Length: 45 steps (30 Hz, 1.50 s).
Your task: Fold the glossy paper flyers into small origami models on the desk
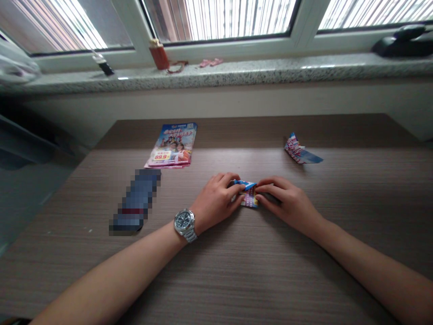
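A small folded piece of printed paper [249, 197], pink with a blue folded strip on top, lies on the table between my two hands. My left hand [221, 194], with a metal watch [185, 224] on its wrist, pinches the paper's left side between thumb and fingers. At the right edge, the bent fingertips and thumb of my right hand [287, 198] close on the same paper. Fingers cover part of its left end. Farther off to the right stands another folded paper piece [299, 151] with a pointed blue end.
A stack of printed flyers [174, 144] lies at the back left of the wooden table [219, 280]. Nearer on the left is a dark, pixelated flat object [135, 203]. The stone windowsill [257, 74] behind holds a reddish-orange container [158, 55] and small pink items [210, 62].
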Tool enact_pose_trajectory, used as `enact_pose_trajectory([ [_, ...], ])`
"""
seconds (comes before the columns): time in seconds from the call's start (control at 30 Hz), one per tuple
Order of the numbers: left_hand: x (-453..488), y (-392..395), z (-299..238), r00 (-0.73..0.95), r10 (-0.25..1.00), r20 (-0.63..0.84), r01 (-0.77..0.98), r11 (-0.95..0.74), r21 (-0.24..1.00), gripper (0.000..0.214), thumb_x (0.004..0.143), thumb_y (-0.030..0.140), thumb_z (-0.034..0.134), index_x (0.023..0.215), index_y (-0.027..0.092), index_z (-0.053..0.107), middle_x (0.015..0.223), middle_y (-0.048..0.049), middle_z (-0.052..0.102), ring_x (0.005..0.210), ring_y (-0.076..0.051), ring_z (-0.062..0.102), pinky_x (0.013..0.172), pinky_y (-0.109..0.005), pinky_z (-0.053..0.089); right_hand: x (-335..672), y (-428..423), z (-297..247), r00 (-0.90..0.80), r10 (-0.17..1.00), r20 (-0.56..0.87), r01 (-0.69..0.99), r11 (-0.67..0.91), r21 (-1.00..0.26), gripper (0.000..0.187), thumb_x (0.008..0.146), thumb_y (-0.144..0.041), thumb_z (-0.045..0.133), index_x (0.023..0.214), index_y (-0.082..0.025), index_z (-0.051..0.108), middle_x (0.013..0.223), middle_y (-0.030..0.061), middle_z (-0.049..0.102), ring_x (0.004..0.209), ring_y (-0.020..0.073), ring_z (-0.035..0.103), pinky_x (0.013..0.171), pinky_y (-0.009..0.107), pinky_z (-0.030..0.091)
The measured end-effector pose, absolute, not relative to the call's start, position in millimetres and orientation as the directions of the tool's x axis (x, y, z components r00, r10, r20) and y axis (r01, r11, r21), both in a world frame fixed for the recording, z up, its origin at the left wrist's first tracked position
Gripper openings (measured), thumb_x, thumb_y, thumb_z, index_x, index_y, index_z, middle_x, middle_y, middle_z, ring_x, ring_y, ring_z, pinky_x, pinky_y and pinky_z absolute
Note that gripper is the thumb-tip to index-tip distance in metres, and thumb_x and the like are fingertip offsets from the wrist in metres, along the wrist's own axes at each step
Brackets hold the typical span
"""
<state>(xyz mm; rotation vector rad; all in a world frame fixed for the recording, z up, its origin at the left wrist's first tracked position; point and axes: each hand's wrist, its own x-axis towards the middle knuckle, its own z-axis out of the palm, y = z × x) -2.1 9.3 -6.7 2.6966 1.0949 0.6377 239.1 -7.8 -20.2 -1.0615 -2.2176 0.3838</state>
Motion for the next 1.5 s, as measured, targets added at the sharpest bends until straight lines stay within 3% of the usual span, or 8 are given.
enact_pose_trajectory([
  [0.33, -1.7, 8.9, -6.5, 0.671, 0.670, 0.318, 0.607, -0.742, 0.283, 0.020, 0.096, 0.033, 0.060, 0.110, 0.020, 0.068, 0.109, -0.0081, 0.068, 0.103, -0.023, 0.060, 0.092, -0.040, 0.048, 239.0, -7.1, -18.0, -0.467, 0.770, 0.435, 0.593, 0.638, -0.492, 0.011, 0.093, -0.025, 0.063, 0.102, -0.025, 0.069, 0.108, 0.0088, 0.071, 0.099, 0.0240, 0.067, 0.086, 0.041, 0.056],
  [0.63, 4.2, 8.3, -4.0, 0.642, 0.710, 0.290, 0.663, -0.704, 0.255, 0.026, 0.093, 0.042, 0.063, 0.106, 0.020, 0.067, 0.104, -0.0077, 0.066, 0.095, -0.023, 0.058, 0.086, -0.038, 0.045, 233.2, -8.5, -20.1, -0.490, 0.770, 0.408, 0.536, 0.636, -0.556, 0.014, 0.093, -0.027, 0.064, 0.107, -0.025, 0.069, 0.114, 0.0083, 0.072, 0.105, 0.0230, 0.068, 0.091, 0.040, 0.056],
  [1.0, 8.2, 6.4, -3.5, 0.596, 0.753, 0.277, 0.638, -0.655, 0.406, 0.028, 0.093, 0.031, 0.060, 0.118, 0.018, 0.060, 0.105, -0.0088, 0.065, 0.098, -0.023, 0.060, 0.088, -0.037, 0.050, 223.1, -11.2, -14.0, -0.390, 0.847, 0.361, 0.585, 0.531, -0.613, 0.012, 0.092, -0.026, 0.067, 0.104, -0.023, 0.065, 0.105, 0.0085, 0.071, 0.099, 0.0242, 0.067, 0.090, 0.039, 0.055],
  [1.5, 11.5, 7.0, -3.2, 0.539, 0.804, 0.249, 0.637, -0.583, 0.504, 0.038, 0.089, 0.025, 0.062, 0.125, 0.019, 0.051, 0.099, -0.0052, 0.065, 0.092, -0.021, 0.061, 0.084, -0.034, 0.050, 221.9, -9.2, -18.0, -0.385, 0.841, 0.381, 0.628, 0.541, -0.559, 0.022, 0.089, -0.021, 0.068, 0.111, -0.021, 0.062, 0.103, 0.0083, 0.069, 0.094, 0.0243, 0.066, 0.083, 0.038, 0.053],
])
